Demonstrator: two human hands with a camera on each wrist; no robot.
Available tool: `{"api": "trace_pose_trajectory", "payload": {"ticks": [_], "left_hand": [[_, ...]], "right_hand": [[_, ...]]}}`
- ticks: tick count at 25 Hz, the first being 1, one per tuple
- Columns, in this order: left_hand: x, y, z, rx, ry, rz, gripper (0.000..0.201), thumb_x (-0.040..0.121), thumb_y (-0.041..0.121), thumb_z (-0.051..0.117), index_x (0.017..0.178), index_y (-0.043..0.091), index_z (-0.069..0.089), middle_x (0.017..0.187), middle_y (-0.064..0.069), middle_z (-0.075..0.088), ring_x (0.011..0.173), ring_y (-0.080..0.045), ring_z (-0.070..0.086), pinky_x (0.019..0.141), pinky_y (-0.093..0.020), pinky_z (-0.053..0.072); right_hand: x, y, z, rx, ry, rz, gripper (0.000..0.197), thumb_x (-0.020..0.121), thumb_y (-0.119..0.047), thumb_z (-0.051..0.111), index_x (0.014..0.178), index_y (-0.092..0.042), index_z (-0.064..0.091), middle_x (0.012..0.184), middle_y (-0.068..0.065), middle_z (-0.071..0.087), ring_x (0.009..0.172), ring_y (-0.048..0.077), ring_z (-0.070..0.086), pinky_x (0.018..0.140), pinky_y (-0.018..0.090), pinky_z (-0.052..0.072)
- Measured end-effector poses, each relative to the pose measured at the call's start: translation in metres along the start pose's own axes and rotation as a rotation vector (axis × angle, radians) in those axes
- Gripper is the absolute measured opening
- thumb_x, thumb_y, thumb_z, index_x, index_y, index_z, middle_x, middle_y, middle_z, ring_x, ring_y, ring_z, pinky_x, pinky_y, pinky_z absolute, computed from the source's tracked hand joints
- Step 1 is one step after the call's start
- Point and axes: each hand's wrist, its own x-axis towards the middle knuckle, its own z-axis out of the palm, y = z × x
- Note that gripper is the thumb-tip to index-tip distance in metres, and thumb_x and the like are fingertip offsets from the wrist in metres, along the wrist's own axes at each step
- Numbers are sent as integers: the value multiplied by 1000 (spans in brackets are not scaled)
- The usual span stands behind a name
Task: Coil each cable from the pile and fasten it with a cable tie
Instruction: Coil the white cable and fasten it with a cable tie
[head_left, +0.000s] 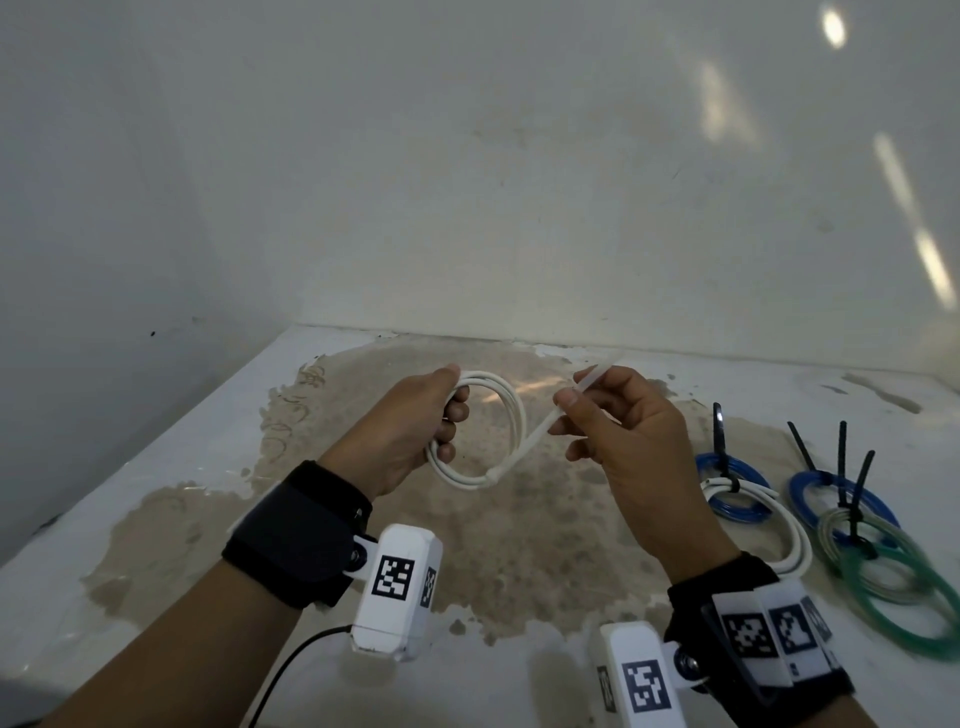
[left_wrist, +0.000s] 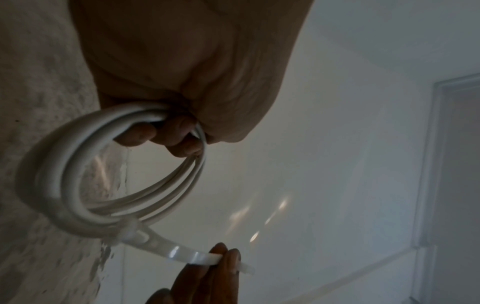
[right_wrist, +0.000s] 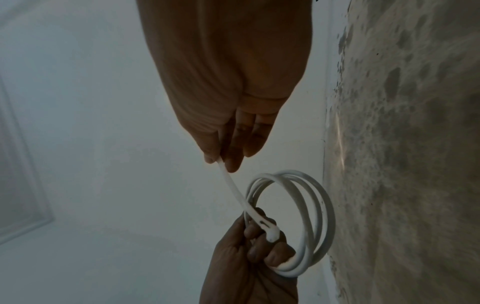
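White cable coil (head_left: 485, 431) gripped in left hand (head_left: 410, 431), right hand (head_left: 618, 441) pinching tie (head_left: 540, 423) tail; cinching step, next pull snug.

The left hand (head_left: 410, 421) held the coil (head_left: 483, 431) above the table (head_left: 519, 571), left of the right hand (head_left: 623, 441). The tie (head_left: 540, 426) ran from the coil's near side up to the right hand. Tied coils (head_left: 852, 530) lay on the table's right side.
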Motion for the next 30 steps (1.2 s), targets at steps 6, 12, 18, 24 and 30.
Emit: {"api": "trace_pose_trajectory", "payload": {"ticks": [6, 12, 18, 24, 30], "left_hand": [[2, -1, 1, 4, -12, -1, 35, 105, 37, 40, 82, 15, 54, 62, 5, 47, 43, -8, 31, 46, -26, 35], [1, -1, 2, 16, -7, -17, 35, 106, 38, 39, 85, 15, 55, 68, 3, 50, 46, -8, 32, 47, -26, 36], [-1, -1, 9, 123, 46, 22, 36, 106, 36, 38, 86, 10, 55, 77, -2, 71, 55, -13, 41, 51, -29, 40], [3, -1, 21, 365, 161, 157, 44, 105, 40, 33, 76, 15, 54, 61, -1, 46, 53, -18, 41, 55, -32, 39], [1, 4, 9, 344, -64, -20, 36, 103, 38, 40, 83, 12, 56, 61, 1, 39, 50, -12, 34, 47, -25, 35]], "right_hand": [[2, 3, -2, 6, 41, -4, 8, 90, -9, 71, 98, -9, 70, 82, 2, 73, 72, 19, 72, 61, 29, 60], [1, 2, -2, 5, 46, -13, 6, 92, -18, 67, 93, -13, 68, 80, 2, 72, 73, 19, 73, 62, 26, 59], [2, 4, 2, 18, 64, 15, 11, 92, -20, 69, 95, -9, 67, 77, 3, 73, 68, 17, 72, 59, 25, 57], [-2, 4, 5, -51, 31, 28, 13, 88, -21, 74, 90, -12, 65, 77, 6, 73, 70, 22, 74, 62, 32, 57], [-6, -6, -6, -247, -436, 11, 27, 86, -13, 76, 110, -25, 75, 90, 1, 77, 80, 18, 74, 77, 27, 58]]}}
